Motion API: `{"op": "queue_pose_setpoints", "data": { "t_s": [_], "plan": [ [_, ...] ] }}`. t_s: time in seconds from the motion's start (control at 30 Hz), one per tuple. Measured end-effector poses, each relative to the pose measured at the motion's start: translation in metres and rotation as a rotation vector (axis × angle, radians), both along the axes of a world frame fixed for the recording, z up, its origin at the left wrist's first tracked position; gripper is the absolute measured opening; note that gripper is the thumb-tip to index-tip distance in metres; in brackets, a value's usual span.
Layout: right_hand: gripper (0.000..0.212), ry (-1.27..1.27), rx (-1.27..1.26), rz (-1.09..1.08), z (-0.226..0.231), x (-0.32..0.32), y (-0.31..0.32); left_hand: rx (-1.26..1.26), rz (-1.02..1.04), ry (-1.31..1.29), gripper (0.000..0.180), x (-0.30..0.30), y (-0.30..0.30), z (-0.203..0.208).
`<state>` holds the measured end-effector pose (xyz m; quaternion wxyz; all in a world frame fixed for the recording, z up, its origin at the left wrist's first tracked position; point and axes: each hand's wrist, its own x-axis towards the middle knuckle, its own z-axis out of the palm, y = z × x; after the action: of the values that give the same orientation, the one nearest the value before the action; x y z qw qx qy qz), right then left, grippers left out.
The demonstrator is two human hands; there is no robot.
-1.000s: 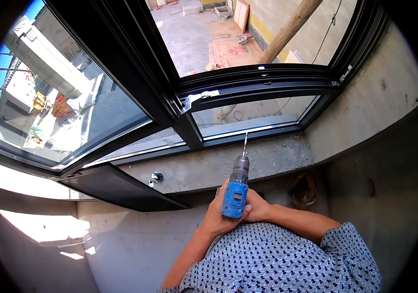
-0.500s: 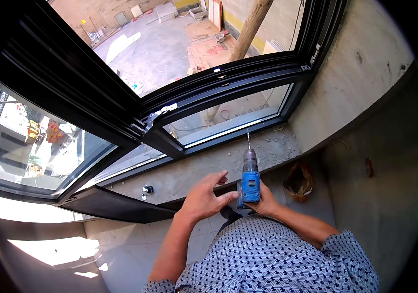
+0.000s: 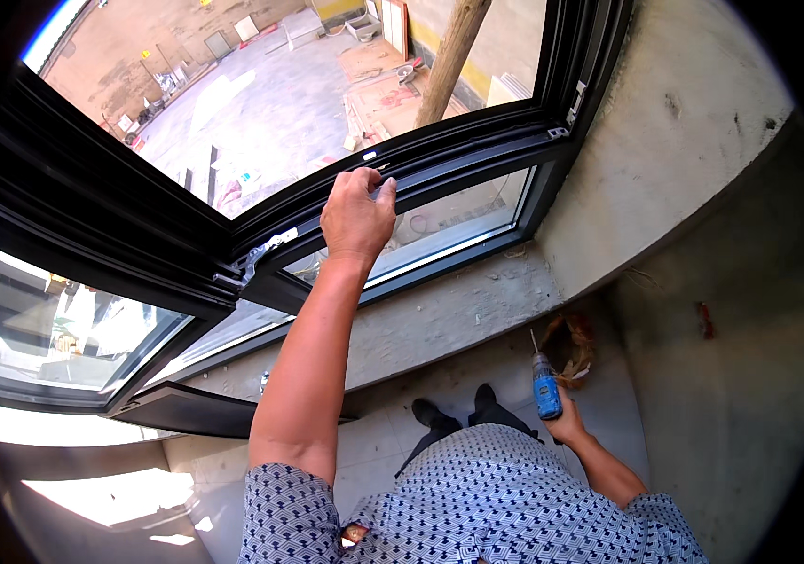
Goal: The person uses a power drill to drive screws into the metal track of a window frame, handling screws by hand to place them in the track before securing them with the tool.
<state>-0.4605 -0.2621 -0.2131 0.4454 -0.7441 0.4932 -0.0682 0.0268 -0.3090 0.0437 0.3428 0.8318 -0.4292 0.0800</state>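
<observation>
My left hand (image 3: pixel 358 218) reaches up to the black window frame (image 3: pixel 463 158), its fingers curled down at the lower rail. Thumb and fingertips are drawn together there; whatever lies between them is too small to make out. Low on the right, my right hand (image 3: pixel 567 423) grips a blue cordless drill (image 3: pixel 546 393) by its handle. A thin bit (image 3: pixel 535 340) points up and away from me, clear of the frame. Left of my left hand, a silvery metal hinge arm (image 3: pixel 266 252) sits at the frame's corner.
A rough concrete sill (image 3: pixel 458 305) runs below the window. An open glazed sash (image 3: pixel 73 315) swings out at left, above a dark panel (image 3: pixel 186 410). Beside the drill stands a brownish container (image 3: pixel 573 343) on the floor. Outside, a wooden post (image 3: pixel 456 61) leans.
My left hand has gone from beside the drill up to the frame's lower rail, and its fingers have curled. The drill has moved right and lower in my right hand, away from the sill.
</observation>
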Motion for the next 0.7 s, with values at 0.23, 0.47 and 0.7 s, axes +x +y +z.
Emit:
{"op": "queue_pose_setpoints", "data": {
  "t_s": [0.23,0.47,0.7],
  "plan": [
    [0.054,0.313,0.189,-0.241,-0.054,-0.103,0.044,0.118,0.059,-0.119,0.023,0.013,-0.024,-0.012],
    [0.052,0.409,0.391,-0.394,-0.079,-0.144,0.074,0.116,-0.054,-0.311,0.014,0.008,-0.024,-0.017],
    [0.052,0.335,0.409,-0.35,-0.087,-0.12,0.05,0.145,-0.105,-0.259,0.013,0.012,-0.019,-0.015]
  ]
}}
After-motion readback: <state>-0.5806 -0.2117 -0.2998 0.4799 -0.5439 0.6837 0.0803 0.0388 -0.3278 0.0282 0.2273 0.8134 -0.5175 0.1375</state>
